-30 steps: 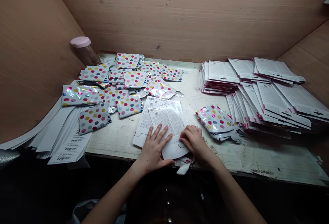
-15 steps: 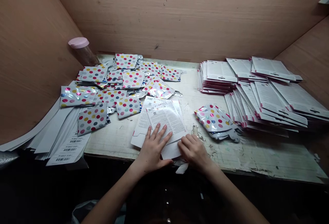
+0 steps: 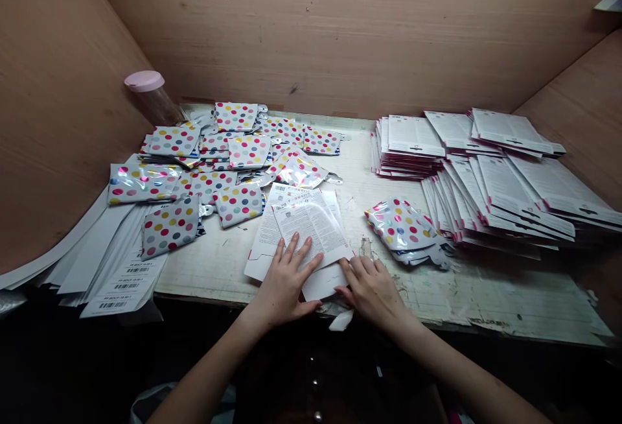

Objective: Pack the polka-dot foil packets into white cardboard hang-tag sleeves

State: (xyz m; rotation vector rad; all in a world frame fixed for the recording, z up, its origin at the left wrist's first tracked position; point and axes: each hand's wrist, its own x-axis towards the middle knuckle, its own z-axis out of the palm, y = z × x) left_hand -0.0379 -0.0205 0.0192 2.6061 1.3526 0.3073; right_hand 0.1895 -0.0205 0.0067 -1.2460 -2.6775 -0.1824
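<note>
A white printed cardboard envelope (image 3: 315, 233) lies slanted on top of other printed envelopes (image 3: 265, 242) at the table's front edge. Its lower flap (image 3: 325, 281) is plain white. My left hand (image 3: 284, 284) is open, fingers spread flat across the envelope's lower part. On the other side, my right hand (image 3: 372, 288) is closed at the right edge of the flap, fingers together and thumb below; its exact grip is partly hidden. Just right of that hand lies a small pile of polka-dot foil packets (image 3: 402, 226).
Many polka-dot foil packets (image 3: 250, 150) are heaped at the left, before a pink-lidded bottle (image 3: 150, 93). Barcode label sheets (image 3: 119, 288) overhang the left front edge. Stacked printed envelopes (image 3: 505, 184) fill the right side. Wooden panels (image 3: 311, 41) enclose the table.
My right hand's fingers have straightened somewhat and moved along the flap's right edge, with the thumb now showing. My left hand stays on the envelope. The whole view has shifted slightly.
</note>
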